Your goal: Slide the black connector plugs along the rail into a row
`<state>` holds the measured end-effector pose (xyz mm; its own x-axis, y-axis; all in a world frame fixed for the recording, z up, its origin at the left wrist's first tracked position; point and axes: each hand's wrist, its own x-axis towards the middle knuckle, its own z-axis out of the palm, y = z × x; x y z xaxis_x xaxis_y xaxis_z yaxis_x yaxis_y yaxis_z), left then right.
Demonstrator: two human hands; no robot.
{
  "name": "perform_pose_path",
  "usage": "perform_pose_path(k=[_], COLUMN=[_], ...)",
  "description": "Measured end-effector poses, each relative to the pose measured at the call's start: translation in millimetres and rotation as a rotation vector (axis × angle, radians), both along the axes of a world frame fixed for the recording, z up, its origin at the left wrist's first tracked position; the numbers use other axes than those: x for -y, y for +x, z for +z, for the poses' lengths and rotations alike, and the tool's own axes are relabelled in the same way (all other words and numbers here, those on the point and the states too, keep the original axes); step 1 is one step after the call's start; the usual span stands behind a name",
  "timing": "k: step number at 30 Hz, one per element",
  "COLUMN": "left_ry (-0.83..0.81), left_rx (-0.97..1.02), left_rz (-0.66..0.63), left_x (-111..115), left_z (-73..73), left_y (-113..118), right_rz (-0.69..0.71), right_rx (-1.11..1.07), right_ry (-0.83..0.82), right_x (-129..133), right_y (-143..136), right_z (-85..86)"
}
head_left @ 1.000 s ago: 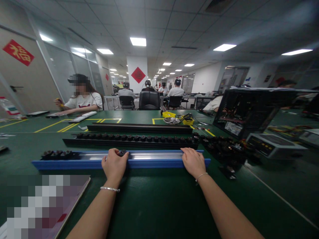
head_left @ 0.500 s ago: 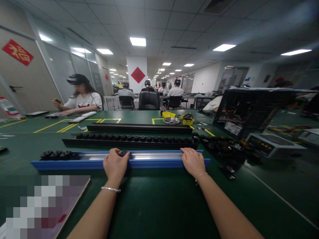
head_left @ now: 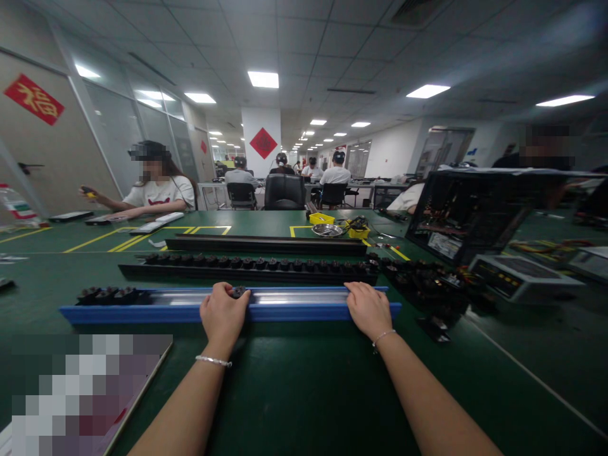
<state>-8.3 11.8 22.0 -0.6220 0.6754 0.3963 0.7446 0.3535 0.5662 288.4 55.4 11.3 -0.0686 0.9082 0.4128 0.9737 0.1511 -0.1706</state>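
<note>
A blue rail [head_left: 294, 311] with a shiny metal channel lies across the green table. Several black parts [head_left: 108, 296] sit in its left end. Closed at the middle of the rail, my left hand [head_left: 223, 316] holds a small black part [head_left: 239, 291] between thumb and fingers, at the channel. My right hand [head_left: 369, 309] grips the rail near its right end, fingers over the far edge. Behind the rail lies a black rail [head_left: 247, 271] filled with a row of black parts.
Another black rail [head_left: 266, 244] lies farther back. Loose black parts [head_left: 427, 278], an open computer case [head_left: 456, 215] and a power supply [head_left: 517, 277] are at the right. A flat panel [head_left: 137, 392] lies front left. A person [head_left: 159, 187] sits at the far left.
My left hand has shifted slightly to the right along the rail with the small black part. My right hand stays in place. The seated person's raised hand has moved left.
</note>
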Motion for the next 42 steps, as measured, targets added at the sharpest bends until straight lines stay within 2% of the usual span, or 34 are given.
perform_pose_path(k=[15, 23, 27, 31, 42], left_ry=[-0.024, -0.069, -0.173, -0.274, -0.256], left_rx=[-0.012, -0.058, -0.158, -0.152, -0.121], left_rz=[-0.010, -0.049, -0.072, -0.118, -0.141], left_x=[1.0, 1.3, 7.1, 12.0, 11.0], left_z=[1.7, 2.0, 1.6, 3.6, 4.7], left_y=[3.2, 5.7, 4.9, 3.4, 3.2], right_rz=[0.004, 0.007, 0.011, 0.012, 0.009], right_rx=[0.006, -0.001, -0.012, -0.014, -0.008], right_ry=[-0.039, -0.008, -0.001, -0.017, -0.026], right_x=[0.4, 0.2, -0.1, -0.4, 1.0], right_y=[0.1, 0.1, 0.3, 0.3, -0.5], right_z=[2.8, 1.0, 0.7, 1.0, 3.0])
